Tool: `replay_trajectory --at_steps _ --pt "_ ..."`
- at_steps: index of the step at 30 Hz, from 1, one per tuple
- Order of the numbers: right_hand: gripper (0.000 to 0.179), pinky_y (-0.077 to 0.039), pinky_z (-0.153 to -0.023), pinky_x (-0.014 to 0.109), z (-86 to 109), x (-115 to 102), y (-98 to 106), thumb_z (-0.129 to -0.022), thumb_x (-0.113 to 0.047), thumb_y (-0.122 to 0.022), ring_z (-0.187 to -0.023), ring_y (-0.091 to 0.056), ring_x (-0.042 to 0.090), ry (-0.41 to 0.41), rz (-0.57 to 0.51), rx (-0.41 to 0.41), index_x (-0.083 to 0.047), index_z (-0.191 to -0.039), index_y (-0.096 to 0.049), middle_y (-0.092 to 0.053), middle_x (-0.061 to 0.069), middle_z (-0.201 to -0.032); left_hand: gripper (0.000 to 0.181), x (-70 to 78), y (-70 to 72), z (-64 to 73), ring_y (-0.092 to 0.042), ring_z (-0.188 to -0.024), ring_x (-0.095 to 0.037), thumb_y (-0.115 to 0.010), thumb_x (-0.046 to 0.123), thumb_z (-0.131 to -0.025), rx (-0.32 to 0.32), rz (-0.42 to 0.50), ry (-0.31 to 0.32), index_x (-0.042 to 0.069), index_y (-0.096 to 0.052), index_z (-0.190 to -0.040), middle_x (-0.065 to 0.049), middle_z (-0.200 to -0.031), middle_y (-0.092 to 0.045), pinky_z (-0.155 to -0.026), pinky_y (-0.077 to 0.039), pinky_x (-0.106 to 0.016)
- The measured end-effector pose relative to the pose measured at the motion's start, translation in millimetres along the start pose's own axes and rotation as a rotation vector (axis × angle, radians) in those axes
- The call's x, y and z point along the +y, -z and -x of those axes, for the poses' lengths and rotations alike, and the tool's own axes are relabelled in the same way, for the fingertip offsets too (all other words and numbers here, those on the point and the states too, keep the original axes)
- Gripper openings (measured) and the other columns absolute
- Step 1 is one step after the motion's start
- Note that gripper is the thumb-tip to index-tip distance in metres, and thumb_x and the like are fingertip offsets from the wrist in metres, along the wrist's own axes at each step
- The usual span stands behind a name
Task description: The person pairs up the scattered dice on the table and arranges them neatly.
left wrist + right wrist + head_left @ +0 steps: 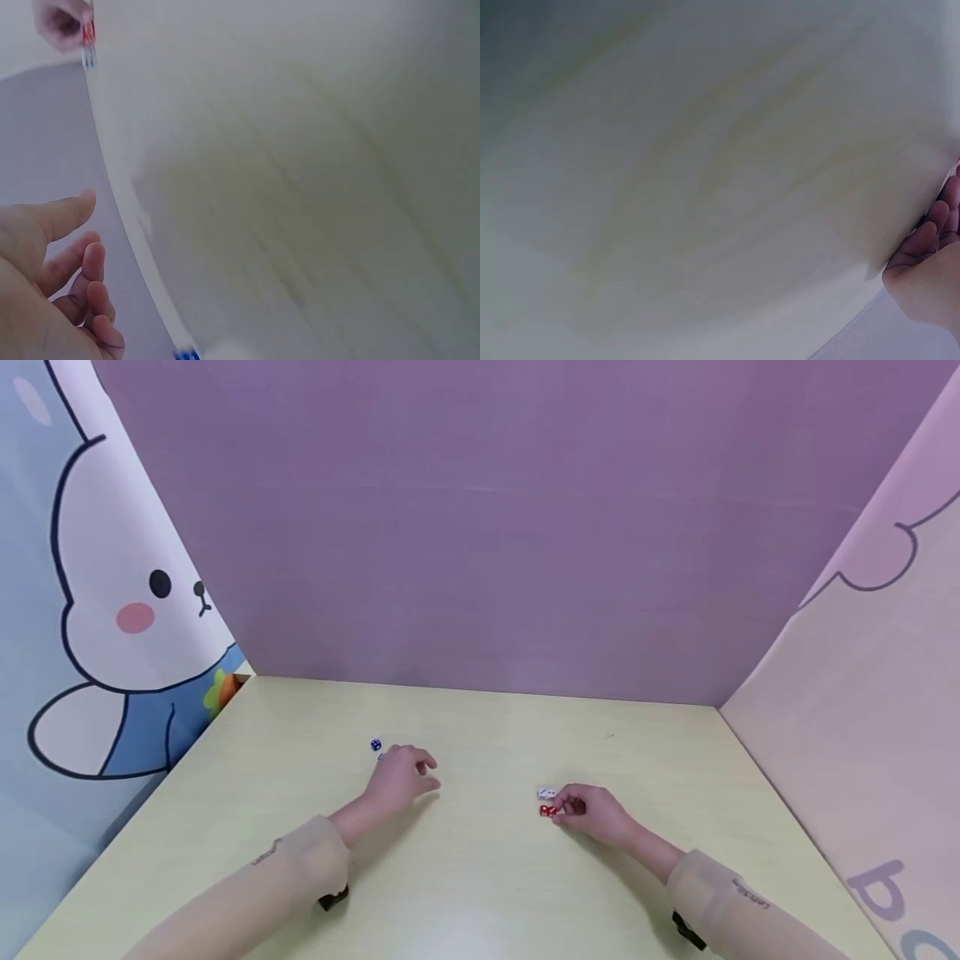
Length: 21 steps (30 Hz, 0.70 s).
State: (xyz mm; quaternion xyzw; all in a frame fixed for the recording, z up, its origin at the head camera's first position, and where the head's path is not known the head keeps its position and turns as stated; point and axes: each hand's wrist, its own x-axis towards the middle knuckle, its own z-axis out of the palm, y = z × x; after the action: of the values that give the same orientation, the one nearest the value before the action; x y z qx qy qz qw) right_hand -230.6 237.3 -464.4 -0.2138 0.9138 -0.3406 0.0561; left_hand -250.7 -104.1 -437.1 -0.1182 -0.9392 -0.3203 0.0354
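My left hand (401, 777) hovers over the left half of the table, thumb and loosely bent fingers apart with nothing between them. Just beyond it lies a blue die (376, 745); a second blue die (381, 757) is mostly covered by the hand. On the right, my right hand (595, 814) pinches at the right end of a short row of red dice (548, 811). White dice (546, 793) sit side by side directly behind the red ones. The left wrist view also catches the red dice (88, 31) at those fingertips. In the right wrist view the fingertips are cut off.
A pale wooden table (480, 877) carries everything. Behind it rises a purple panel (480, 527). A cartoon-printed panel (135, 560) stands along the left edge and a pale printed panel (847, 710) along the right.
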Motion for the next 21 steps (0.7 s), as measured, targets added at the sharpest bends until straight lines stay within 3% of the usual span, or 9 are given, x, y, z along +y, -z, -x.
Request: replay_trajectory --at_steps 5,10,21 --pt "0.013 -0.038 -0.059 0.019 -0.1 0.2 -0.6 -0.080 -0.016 -0.075 -0.067 -0.044 0.007 0.007 -0.002 0.004 -0.014 -0.087 -0.064 -0.052 -0.006 -0.073 0.027 -31.9 20.1 0.4 -0.050 -0.075 -0.020 -0.078 0.017 -0.076 0.077 -0.052 0.009 0.005 -0.070 -0.099 -0.004 -0.079 -0.061 -0.075 -0.040 -0.040" --pt "0.013 -0.039 -0.059 0.018 -0.3 0.5 -0.8 -0.080 -0.017 -0.075 -0.068 -0.044 0.006 -0.003 -0.009 0.003 -0.015 -0.088 -0.064 -0.052 -0.006 -0.073 0.027 -55.6 33.5 -3.0 -0.052 -0.069 -0.018 -0.077 0.018 -0.077 0.104 -0.078 0.076 0.003 -0.069 -0.098 -0.002 -0.075 -0.061 -0.068 -0.041 -0.035" --pt "0.013 -0.038 -0.059 0.019 -0.5 2.6 -2.5 -0.080 -0.016 -0.075 -0.067 -0.044 0.006 -0.007 0.008 0.006 -0.017 -0.087 -0.064 -0.052 -0.007 -0.073 0.025 -71.5 39.8 -7.9 -0.059 -0.074 -0.021 -0.076 0.023 -0.078 0.065 -0.091 0.227 0.004 -0.066 -0.090 -0.007 -0.085 -0.067 -0.072 -0.046 -0.041"
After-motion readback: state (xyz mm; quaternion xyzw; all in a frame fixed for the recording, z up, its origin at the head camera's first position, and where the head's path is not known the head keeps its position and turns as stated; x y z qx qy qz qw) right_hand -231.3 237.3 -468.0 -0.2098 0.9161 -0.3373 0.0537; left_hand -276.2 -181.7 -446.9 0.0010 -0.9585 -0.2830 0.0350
